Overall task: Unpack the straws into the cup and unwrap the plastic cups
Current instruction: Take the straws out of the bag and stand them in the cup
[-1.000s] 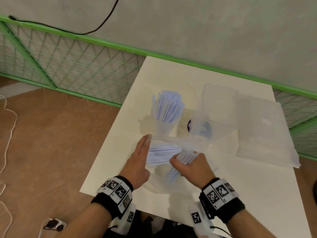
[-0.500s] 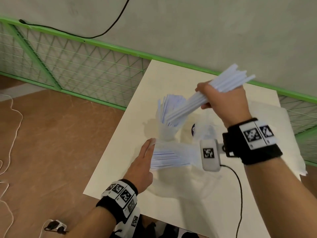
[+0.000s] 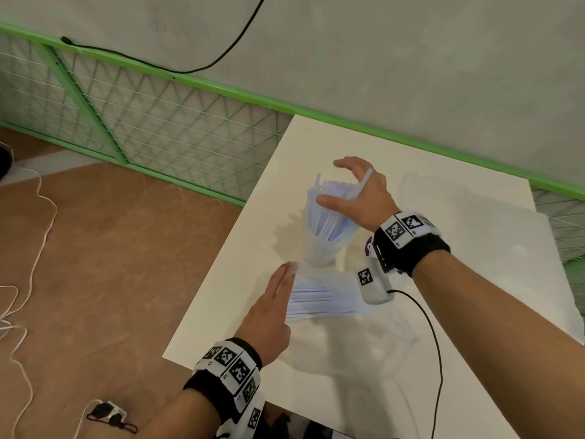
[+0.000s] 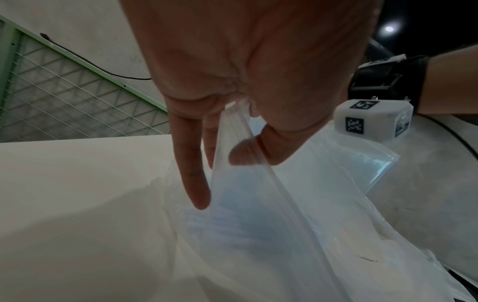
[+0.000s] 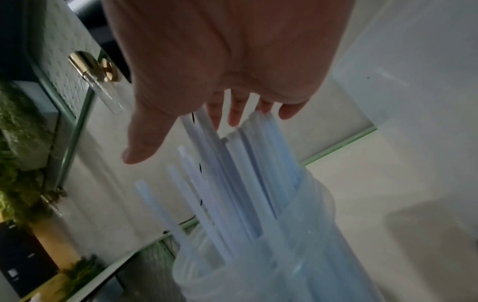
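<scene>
Since half a second earlier, the handful of straws carried by the right hand point(image 3: 359, 198) had been dropped into the cup point(image 3: 321, 248), and that hand was spread over the straw tops, fingers point(image 5: 234, 114) loose and parted, gripping nothing, though one straw seemed lodged between two of them. The cup stood upright on the bench point(image 3: 474, 391), its straws point(image 3: 330, 213) fanned and leaning. Just in front of it lay the bag point(image 3: 326, 299), with more straws inside. The bag's rim was pinched by the left hand point(image 3: 269, 315), between thumb and fingers point(image 4: 192, 173), and held open.

The straws were judged light, smooth and springy, likely to slip or scatter unless gathered as a bundle and gripped round the middle. The cup looked thin and light, easily tipped by a sideways push on the leaning straws. The bag was soft and slippery; its stiffer rim was the sound place to hold it. The wrapped cups point(image 3: 474, 248) lay at the right, unopened.
</scene>
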A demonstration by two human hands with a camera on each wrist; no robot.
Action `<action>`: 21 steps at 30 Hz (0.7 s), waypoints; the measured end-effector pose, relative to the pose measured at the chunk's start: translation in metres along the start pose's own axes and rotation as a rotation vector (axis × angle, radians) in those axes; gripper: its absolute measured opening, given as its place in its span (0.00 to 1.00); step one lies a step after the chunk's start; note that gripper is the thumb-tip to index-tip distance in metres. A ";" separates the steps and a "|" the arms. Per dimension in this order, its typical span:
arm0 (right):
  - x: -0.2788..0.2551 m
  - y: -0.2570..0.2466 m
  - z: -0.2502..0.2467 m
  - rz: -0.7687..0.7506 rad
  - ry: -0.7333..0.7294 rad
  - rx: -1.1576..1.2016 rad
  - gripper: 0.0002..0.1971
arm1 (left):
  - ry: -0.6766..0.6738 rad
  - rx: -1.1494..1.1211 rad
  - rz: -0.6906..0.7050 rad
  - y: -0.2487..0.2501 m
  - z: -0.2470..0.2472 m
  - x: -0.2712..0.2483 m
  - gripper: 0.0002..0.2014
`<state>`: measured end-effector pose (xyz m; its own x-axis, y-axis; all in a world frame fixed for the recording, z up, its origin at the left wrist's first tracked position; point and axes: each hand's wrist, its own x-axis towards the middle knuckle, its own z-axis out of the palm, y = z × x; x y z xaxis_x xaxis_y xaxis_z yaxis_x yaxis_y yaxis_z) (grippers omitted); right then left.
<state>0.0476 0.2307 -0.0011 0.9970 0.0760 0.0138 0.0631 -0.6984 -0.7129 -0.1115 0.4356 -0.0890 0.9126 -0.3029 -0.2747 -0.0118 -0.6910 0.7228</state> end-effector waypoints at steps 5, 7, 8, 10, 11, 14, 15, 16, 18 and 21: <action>-0.011 -0.002 -0.008 -0.173 0.228 0.085 0.45 | 0.008 0.004 0.010 -0.001 0.000 -0.001 0.51; -0.022 -0.003 -0.002 -0.224 0.253 -0.020 0.39 | 0.008 0.004 0.012 0.000 -0.001 -0.001 0.51; -0.027 -0.003 0.003 -0.251 0.234 -0.092 0.36 | 0.009 0.008 0.017 0.000 -0.002 -0.001 0.51; -0.034 0.003 0.015 -0.261 0.170 -0.184 0.32 | 0.013 0.011 0.029 0.000 -0.002 -0.001 0.51; -0.035 0.005 0.020 -0.234 0.158 -0.186 0.31 | 0.014 0.012 0.032 0.000 -0.002 -0.001 0.51; -0.026 0.013 0.024 -0.062 0.258 0.097 0.37 | 0.010 0.008 0.031 -0.002 -0.002 0.001 0.52; -0.023 0.012 0.022 -0.005 0.302 0.227 0.42 | 0.008 0.006 0.028 -0.002 -0.003 0.001 0.52; -0.021 0.012 0.019 0.029 0.340 0.326 0.47 | 0.007 0.005 0.026 -0.002 -0.003 0.001 0.52; -0.017 0.007 0.013 0.038 0.388 0.426 0.53 | 0.005 0.007 0.022 -0.002 -0.003 0.001 0.51; -0.015 -0.006 0.008 -0.018 0.446 0.457 0.48 | 0.011 0.017 0.028 -0.002 -0.003 0.002 0.51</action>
<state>0.0316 0.2394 -0.0024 0.9250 -0.2871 0.2490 0.1531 -0.3180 -0.9357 -0.1089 0.4385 -0.0891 0.9160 -0.3155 -0.2477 -0.0441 -0.6931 0.7195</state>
